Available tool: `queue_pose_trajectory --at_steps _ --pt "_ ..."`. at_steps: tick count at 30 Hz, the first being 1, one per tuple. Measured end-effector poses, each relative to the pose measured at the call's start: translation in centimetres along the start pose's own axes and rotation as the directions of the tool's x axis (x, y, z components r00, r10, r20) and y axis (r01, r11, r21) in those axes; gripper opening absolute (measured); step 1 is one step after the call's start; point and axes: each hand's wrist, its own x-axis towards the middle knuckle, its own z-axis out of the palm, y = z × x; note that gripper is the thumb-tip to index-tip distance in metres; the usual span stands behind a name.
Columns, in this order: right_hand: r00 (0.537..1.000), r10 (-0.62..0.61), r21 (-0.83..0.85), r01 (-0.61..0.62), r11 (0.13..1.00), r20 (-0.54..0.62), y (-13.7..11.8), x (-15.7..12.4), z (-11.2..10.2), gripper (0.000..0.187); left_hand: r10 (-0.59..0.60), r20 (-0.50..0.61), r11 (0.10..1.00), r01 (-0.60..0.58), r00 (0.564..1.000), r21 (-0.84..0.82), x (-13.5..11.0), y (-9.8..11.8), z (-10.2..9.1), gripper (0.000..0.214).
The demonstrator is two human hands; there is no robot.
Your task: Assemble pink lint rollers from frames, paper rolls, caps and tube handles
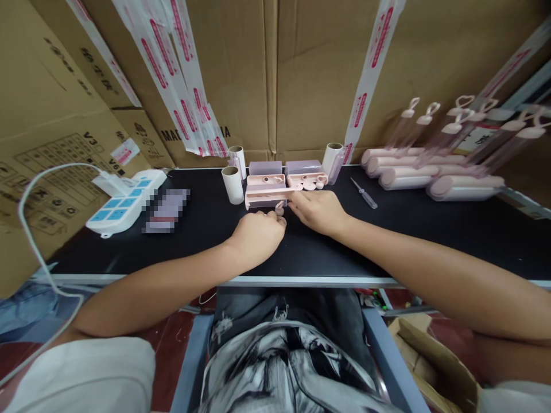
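My left hand point(260, 236) is closed, palm down, with its fingertips at a small pink heart-shaped loop piece point(279, 206). Just right of it, my right hand point(318, 211) is closed at the right end of a long pink plastic case point(269, 197); its fingertips are partly hidden. Behind this case sit other open pink cases with small round parts, such as a second pink case point(266, 179) and a third pink case point(306, 179). Lilac pieces, one a lilac cover point(266, 167), stand at the back.
White cardboard tubes, such as a front tube point(233, 186) and a right tube point(332, 160), flank the cases. A screwdriver point(364, 193) lies to the right. Several pink rollers point(408, 176) with upright handles are farther right. A white power strip point(124, 202) is at left.
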Motion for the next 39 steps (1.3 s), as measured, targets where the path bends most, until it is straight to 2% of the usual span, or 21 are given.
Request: queue_pose_trajectory --at_steps 6,12,17,22,25,29,36,39 --pt "0.998 -0.034 -0.004 0.035 0.999 0.045 -0.2 -0.1 0.2 0.021 0.012 -0.01 1.0 -0.012 1.0 -0.004 -0.1 -0.2 0.2 0.044" --pt "0.985 -0.065 0.005 0.065 0.998 0.162 -0.7 -0.2 -0.6 0.023 0.007 -0.007 1.0 -0.008 1.0 -0.026 0.3 -0.6 0.1 0.043" --pt "0.974 -0.039 0.13 0.01 0.991 0.225 -1.0 -0.8 -1.6 0.029 -0.035 0.034 0.996 0.038 0.999 -0.087 0.7 -1.2 -0.4 0.043" --pt "0.986 -0.021 0.322 -0.034 0.946 0.165 -0.3 -0.8 -0.8 0.024 -0.04 0.009 0.995 0.04 0.999 -0.093 0.9 -1.8 0.0 0.041" --pt "0.991 -0.013 0.336 -0.032 0.941 0.131 0.3 -0.5 -0.3 0.026 -0.031 -0.016 0.995 0.03 0.999 -0.095 0.8 -1.9 0.1 0.038" --pt "0.987 0.004 0.341 -0.059 0.938 0.161 0.7 -0.2 -0.1 0.024 -0.022 -0.013 0.997 0.02 1.0 -0.081 0.8 -1.9 0.1 0.037" --pt "0.986 -0.115 0.583 0.024 0.812 0.119 0.8 -0.4 -0.4 0.018 -0.018 -0.018 0.997 0.017 1.0 -0.069 0.8 -1.9 0.1 0.039" --pt "0.992 -0.089 0.62 0.014 0.785 0.09 1.0 -0.3 -0.2 0.019 -0.02 -0.041 0.996 0.017 0.999 -0.082 0.8 -2.0 0.1 0.038"
